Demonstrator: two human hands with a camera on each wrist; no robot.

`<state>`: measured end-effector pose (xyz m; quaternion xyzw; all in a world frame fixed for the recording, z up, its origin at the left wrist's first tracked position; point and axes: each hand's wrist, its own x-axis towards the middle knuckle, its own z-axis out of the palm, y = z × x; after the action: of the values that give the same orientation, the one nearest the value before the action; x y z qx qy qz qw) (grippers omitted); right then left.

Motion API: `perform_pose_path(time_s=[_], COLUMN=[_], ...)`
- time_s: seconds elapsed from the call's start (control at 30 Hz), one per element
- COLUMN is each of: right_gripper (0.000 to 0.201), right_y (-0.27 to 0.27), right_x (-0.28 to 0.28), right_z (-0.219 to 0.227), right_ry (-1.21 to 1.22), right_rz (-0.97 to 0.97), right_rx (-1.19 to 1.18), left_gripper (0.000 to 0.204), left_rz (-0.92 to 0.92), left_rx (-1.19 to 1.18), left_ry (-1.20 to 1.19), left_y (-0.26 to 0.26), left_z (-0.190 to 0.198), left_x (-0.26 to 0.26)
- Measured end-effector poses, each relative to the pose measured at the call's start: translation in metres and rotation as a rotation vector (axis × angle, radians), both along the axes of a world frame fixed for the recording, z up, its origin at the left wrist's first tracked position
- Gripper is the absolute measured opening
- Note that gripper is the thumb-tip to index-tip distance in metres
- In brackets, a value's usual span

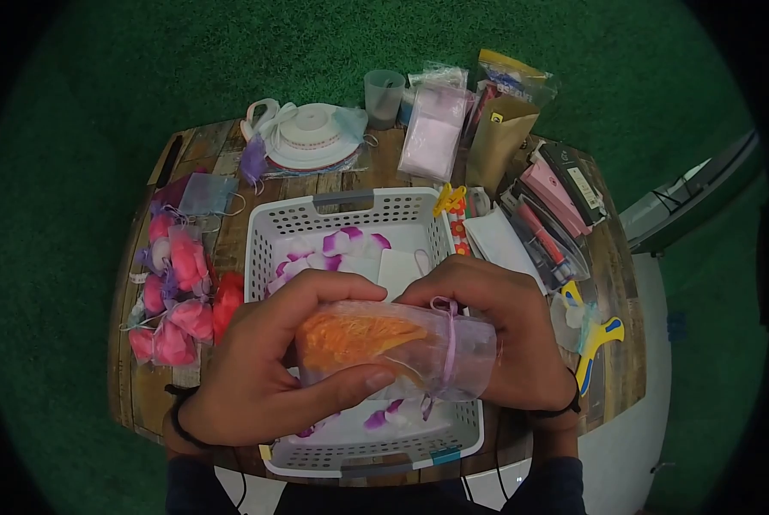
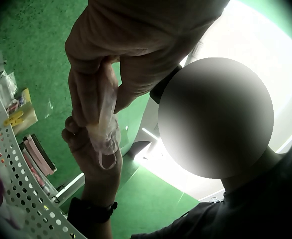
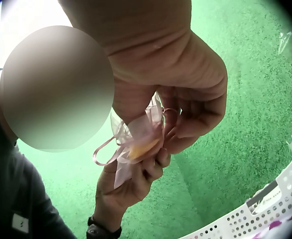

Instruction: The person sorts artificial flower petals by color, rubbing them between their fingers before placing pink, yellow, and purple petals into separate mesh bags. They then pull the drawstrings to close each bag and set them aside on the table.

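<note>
A sheer organza bag (image 1: 384, 343) with orange contents is held sideways above the white basket (image 1: 311, 463), a pale purple ribbon round its neck. My left hand (image 1: 273, 369) grips the filled end, thumb across the front. At the ribbon end, my right hand (image 1: 505, 330) pinches the bag's gathered top. In the left wrist view, the left hand (image 2: 131, 55) holds the bag (image 2: 106, 124), with a ribbon loop hanging below. The right wrist view has the right hand (image 3: 171, 84) at the sheer fabric (image 3: 143, 132), fingers curled round it.
Purple and white petals (image 1: 342, 245) and a white card lie in the basket. Pink-filled pouches (image 1: 187, 322) are at left, ribbon spools (image 1: 307, 137) behind, a clear cup (image 1: 384, 94) and packets (image 1: 436, 133) at the back. Cases (image 1: 565, 184) and a yellow-blue tool (image 1: 599, 343) stand right.
</note>
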<state>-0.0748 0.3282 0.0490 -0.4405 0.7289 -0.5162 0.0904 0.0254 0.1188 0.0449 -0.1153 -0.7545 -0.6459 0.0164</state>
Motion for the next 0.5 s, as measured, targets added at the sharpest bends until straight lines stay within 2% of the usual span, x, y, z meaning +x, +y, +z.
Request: perform_pose_path(time_s=[0.3,0.4,0.47,0.5], right_gripper=[0.029,0.028,0.029,0.029], right_y=[0.0043,0.006,0.0054,0.0057], right_x=[-0.002,-0.0021,-0.0003,-0.0006], right_z=[-0.0046,0.0002,0.0008,0.0006], right_ry=[0.212,0.102,-0.398,-0.393], right_rz=[-0.008,-0.003,0.001,0.001], right_rx=[0.0,0.103,-0.063,-0.069], left_gripper=[0.049,0.046,0.043,0.044], left_rz=[-0.024,-0.003,0.01,0.046], left_rx=[0.046,0.024,0.008,0.066], left_ry=[-0.173,-0.123,-0.061,-0.041], left_y=[0.0008,-0.0016,-0.002,-0.0017], left_z=[0.0058,0.0045,0.0033,0.0023], left_x=[0.0025,0.0019,0.0015,0.0014])
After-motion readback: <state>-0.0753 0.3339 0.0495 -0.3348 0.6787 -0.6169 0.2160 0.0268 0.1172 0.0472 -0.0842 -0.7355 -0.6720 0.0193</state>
